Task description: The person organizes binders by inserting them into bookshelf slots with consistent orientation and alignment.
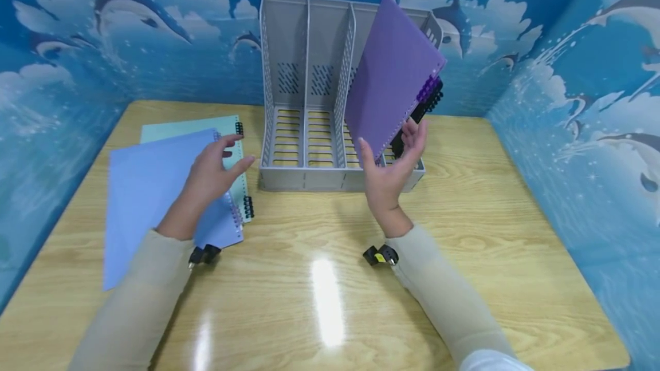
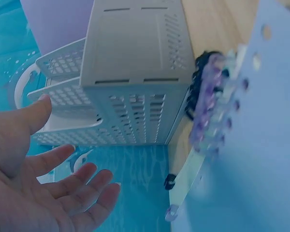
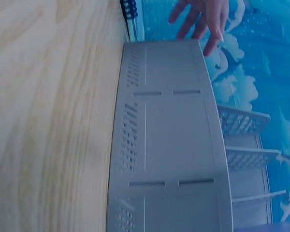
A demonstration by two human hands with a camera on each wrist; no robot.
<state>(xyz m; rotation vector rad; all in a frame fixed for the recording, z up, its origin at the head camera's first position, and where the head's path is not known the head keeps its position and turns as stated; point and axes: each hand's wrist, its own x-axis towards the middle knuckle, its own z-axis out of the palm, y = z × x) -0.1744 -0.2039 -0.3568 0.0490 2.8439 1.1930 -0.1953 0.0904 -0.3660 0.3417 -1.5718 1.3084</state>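
A purple spiral notebook [image 1: 394, 73] stands tilted in the right part of a grey file rack [image 1: 304, 179], its coil side toward me. My right hand [image 1: 389, 179] is at its lower front edge, thumb on the left and loosely bent fingers on the right, the edge lying between them. Behind its coil shows a black binding [image 1: 432, 99]. My left hand [image 1: 208, 173], fingers apart and holding nothing, hovers over a blue spiral notebook [image 1: 149, 182] and a mint-green one [image 1: 191, 125] beneath it. The left wrist view shows its empty palm [image 2: 43, 179].
The rack has several upright compartments with perforated dividers [image 1: 346, 85] and a slotted base. It stands at the back of a wood-grain table [image 1: 289, 302]. Dolphin-printed sheeting [image 1: 196, 44] rises behind and on both sides.
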